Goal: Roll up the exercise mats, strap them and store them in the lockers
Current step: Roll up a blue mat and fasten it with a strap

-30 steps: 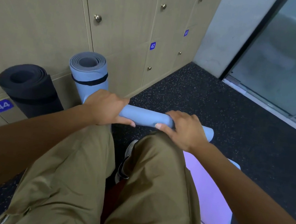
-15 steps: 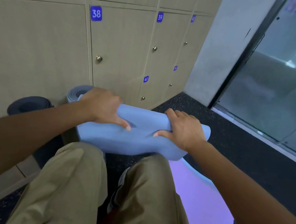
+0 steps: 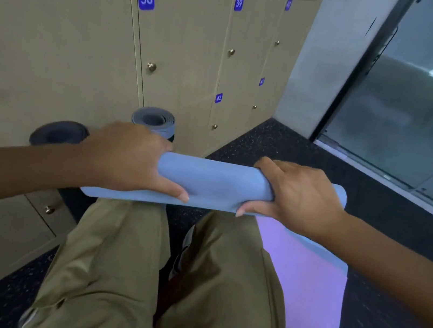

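view from a head cam looking down at a person's arms and legs. both hands grip a partly rolled blue mat (image 3: 215, 182) held crosswise just above the knees. the left hand (image 3: 125, 159) wraps over the roll's left part, fingers curled over the far side, thumb stretched along the near side. the right hand (image 3: 298, 196) clasps the right part the same way, fingers over the top, thumb pressing underneath at the front. the roll's right end sticks out past the right hand; its left end pokes out below the left wrist.

the unrolled rest of the mat (image 3: 304, 285) trails down to the right of the legs onto the dark speckled floor (image 3: 383, 318), its upper face looking lilac w/ a blue edge.

legs in olive trousers (image 3: 112, 275) fill the lower middle; a bit of a shoe (image 3: 181, 254) shows between them.

on the left stands a wall of beige lockers (image 3: 57, 53) w/ round brass knobs and blue number tags: 38, 39, 42 readable. two rolled mats stand upright against the lockers behind the left hand: a blue-grey rolled mat (image 3: 154, 121) w/ a dark strap just visible, and a black rolled mat (image 3: 58, 133) to its left, both partly hidden by the hand and arm.

at right, a grey wall section (image 3: 318, 66) and a glass door (image 3: 430, 112) w/ dark frame.
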A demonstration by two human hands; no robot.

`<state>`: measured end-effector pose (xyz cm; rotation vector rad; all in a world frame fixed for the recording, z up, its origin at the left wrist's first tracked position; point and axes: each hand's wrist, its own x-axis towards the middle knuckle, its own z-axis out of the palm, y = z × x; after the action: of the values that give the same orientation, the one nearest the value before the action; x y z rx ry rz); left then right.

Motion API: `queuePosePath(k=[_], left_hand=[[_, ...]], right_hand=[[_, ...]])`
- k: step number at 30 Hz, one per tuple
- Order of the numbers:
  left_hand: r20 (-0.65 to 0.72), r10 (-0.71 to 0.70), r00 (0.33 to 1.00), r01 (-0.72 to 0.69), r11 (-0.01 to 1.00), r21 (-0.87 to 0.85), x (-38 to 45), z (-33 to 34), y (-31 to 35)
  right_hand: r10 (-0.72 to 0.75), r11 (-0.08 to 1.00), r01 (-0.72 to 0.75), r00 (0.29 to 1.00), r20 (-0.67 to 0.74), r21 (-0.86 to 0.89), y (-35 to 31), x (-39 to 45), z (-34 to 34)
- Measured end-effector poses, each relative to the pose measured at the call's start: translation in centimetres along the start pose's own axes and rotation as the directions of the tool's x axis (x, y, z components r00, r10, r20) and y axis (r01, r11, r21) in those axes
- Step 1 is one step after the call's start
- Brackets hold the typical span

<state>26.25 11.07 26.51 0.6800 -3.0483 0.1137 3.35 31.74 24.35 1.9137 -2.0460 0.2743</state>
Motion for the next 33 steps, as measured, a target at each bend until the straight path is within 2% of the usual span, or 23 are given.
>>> queuePosePath(k=[3,7,11,14,18,21,24,27,30,33], left_hand=[[0.069,0.024,0.997,-0.018,0.997,-0.078,-2.4,2.1,0.7],[0.178,0.035,0.983,-0.003,0.984,-0.179,-5.4,4.7,2.1],[0.14,0.099,0.985,-0.039,0.925,-0.378,-7.5,7.8,2.7],[0.075,0.148,0.986,-0.107,0.912,-0.395,-8.4,9.1,3.2],[0.13,0.179,0.975,-0.112,0.905,-0.409,-9.2,10.3,3.4],[0.101,0.192,0.976,-0.139,0.912,-0.387,-9.5,11.0,3.7],[0.095,0.205,0.974,-0.152,0.906,-0.394,-9.6,11.4,3.8],[0.141,0.213,0.967,-0.138,0.899,-0.415,-9.2,11.7,3.6],[0.206,0.21,0.956,-0.104,0.897,-0.43,-8.7,11.9,3.3],[0.152,0.217,0.964,-0.132,0.89,-0.436,-8.4,12.1,3.3]], right_hand=[[-0.015,1.0,0.015,1.0,0.027,0.021,-1.7,-2.6,1.1],[-0.013,0.997,0.002,0.991,0.137,0.081,-3.6,-5.9,2.8],[-0.014,0.994,-0.018,0.957,0.291,0.109,-5.1,-7.7,3.7],[-0.007,0.989,-0.058,0.904,0.428,0.138,-5.9,-8.4,4.0],[-0.015,0.985,-0.074,0.868,0.497,0.159,-6.4,-8.8,4.4],[-0.082,0.982,0.001,0.902,0.423,0.188,-6.1,-9.6,5.8],[-0.103,0.992,0.086,0.975,0.198,0.093,-6.1,-10.6,7.3],[-0.095,0.995,0.093,0.993,0.073,0.031,-6.7,-11.3,7.9],[-0.075,0.996,0.074,0.997,0.034,0.041,-7.0,-11.6,8.4],[-0.034,0.994,0.029,0.998,0.049,0.106,-7.0,-11.8,9.0]])
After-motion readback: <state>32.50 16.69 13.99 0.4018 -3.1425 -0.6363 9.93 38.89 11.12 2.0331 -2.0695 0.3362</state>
